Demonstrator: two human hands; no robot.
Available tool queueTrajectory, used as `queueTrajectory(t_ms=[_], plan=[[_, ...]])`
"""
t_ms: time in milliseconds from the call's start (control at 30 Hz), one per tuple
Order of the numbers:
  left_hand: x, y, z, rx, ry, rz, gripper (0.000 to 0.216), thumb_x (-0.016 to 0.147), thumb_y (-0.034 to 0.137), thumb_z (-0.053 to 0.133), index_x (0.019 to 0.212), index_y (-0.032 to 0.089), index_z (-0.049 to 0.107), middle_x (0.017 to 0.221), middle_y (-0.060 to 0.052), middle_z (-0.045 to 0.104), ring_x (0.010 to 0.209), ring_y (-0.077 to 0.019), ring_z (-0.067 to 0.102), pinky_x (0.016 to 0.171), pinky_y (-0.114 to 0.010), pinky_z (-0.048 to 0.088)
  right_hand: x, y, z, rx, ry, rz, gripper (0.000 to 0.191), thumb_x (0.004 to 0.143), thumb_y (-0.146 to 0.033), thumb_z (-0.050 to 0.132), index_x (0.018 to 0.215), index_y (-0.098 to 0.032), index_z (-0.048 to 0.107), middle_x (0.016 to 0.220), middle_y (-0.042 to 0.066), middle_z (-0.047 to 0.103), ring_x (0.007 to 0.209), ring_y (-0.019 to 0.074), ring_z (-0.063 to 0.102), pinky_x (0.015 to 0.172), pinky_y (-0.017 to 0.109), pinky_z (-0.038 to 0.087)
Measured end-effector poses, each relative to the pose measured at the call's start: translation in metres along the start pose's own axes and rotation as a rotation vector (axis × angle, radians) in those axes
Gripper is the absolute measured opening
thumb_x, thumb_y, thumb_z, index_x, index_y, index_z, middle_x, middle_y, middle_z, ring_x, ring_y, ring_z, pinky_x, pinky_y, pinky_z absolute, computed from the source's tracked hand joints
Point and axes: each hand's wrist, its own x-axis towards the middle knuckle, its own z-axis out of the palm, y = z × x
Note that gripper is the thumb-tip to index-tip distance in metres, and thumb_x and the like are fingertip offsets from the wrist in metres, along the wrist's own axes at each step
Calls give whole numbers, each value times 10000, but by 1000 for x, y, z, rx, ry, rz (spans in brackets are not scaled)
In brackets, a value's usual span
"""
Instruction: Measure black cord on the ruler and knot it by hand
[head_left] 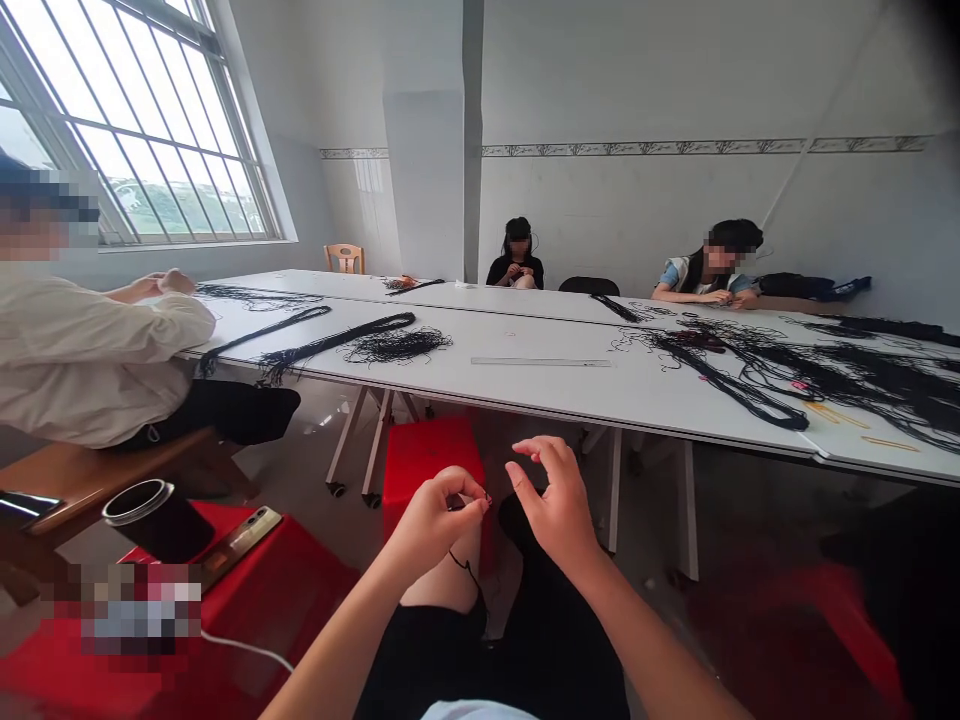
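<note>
Above my lap, my left hand (442,515) pinches a thin black cord (471,575) between thumb and forefinger. A small dark and reddish bit shows at the fingertips, too small to make out. The cord's loose end hangs down beside my knee. To the right, my right hand (551,500) is raised with thumb and fingers apart, a short gap away from the left fingertips. Nothing shows between its fingers. Beyond my hands, a loose heap of black cords (401,343) and a looped bundle of black cords (337,340) lie on the white table (525,400).
A clear ruler (540,362) lies near the table's front edge, with more black cords (885,375) at right. A red stool (431,450) stands under the table. At left, a dark cup (161,525) and a phone (244,545) rest on red stools. Three other people sit around the table.
</note>
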Motion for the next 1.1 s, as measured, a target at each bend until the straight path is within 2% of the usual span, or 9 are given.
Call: queueTrajectory(t_ms=[167, 233, 333, 467, 667, 800, 933, 1000, 1100], plan=[[3, 0, -11, 51, 107, 14, 163, 725, 335, 612, 719, 175, 641, 897, -35, 544, 734, -147, 481, 653, -247, 368, -36, 6, 18, 218, -285, 174, 116, 861, -317, 578, 862, -225, 648, 802, 18, 571, 719, 154, 521, 660, 273, 445], [2, 1, -15, 95, 122, -11, 160, 729, 338, 606, 721, 183, 646, 875, -17, 519, 672, -126, 455, 627, -246, 362, -39, 6, 15, 289, -321, 200, 119, 859, -308, 584, 822, -214, 647, 814, 16, 566, 714, 144, 525, 646, 260, 446], [1, 3, -17, 152, 89, -12, 120, 731, 295, 602, 708, 188, 650, 824, -3, 516, 633, -115, 440, 609, -247, 359, -26, 2, -1, 293, -280, 103, 113, 887, -258, 532, 852, -208, 628, 881, 28, 573, 776, 143, 541, 713, 271, 452], [-1, 5, -8, 184, -79, 51, 88, 713, 181, 565, 649, 183, 625, 822, -17, 542, 706, -134, 499, 638, -246, 390, 1, -5, -14, 245, -311, -59, 123, 906, -216, 481, 891, -211, 603, 954, 37, 599, 927, 162, 546, 852, 306, 428], [-7, 3, 3, 273, -78, 138, 119, 723, 162, 541, 687, 199, 648, 964, -55, 559, 757, -147, 516, 618, -246, 405, 1, 10, 12, 509, -449, 295, 184, 924, -365, 439, 866, -216, 529, 633, -40, 520, 582, 113, 510, 567, 239, 443], [-9, 3, 3, 340, -53, 296, 181, 707, 74, 509, 684, 200, 636, 1076, -43, 603, 776, -136, 527, 620, -236, 395, -8, 20, 22, 626, -434, 445, 239, 888, -444, 481, 861, -212, 531, 602, -55, 483, 473, 83, 421, 440, 198, 358], [-7, -1, 5, 348, -57, 312, 177, 726, 72, 501, 704, 200, 622, 856, -22, 644, 700, -127, 500, 614, -234, 386, -10, 24, 26, 637, -434, 460, 235, 886, -437, 480, 850, -210, 533, 613, -47, 512, 446, 81, 410, 425, 206, 333], [-5, -6, 5, 315, -21, 289, 140, 740, 103, 522, 714, 196, 624, 808, -20, 629, 664, -121, 482, 597, -231, 377, -10, 24, 26, 578, -378, 419, 212, 890, -416, 481, 900, -216, 549, 638, -34, 538, 523, 111, 489, 500, 232, 403], [-1, -16, 4, 178, 41, 206, 79, 763, 166, 563, 747, 188, 638, 787, -19, 619, 614, -107, 454, 565, -226, 359, -11, 21, 23, 416, -211, 300, 196, 893, -375, 492, 969, -223, 590, 854, 23, 617, 799, 165, 577, 753, 306, 456]])
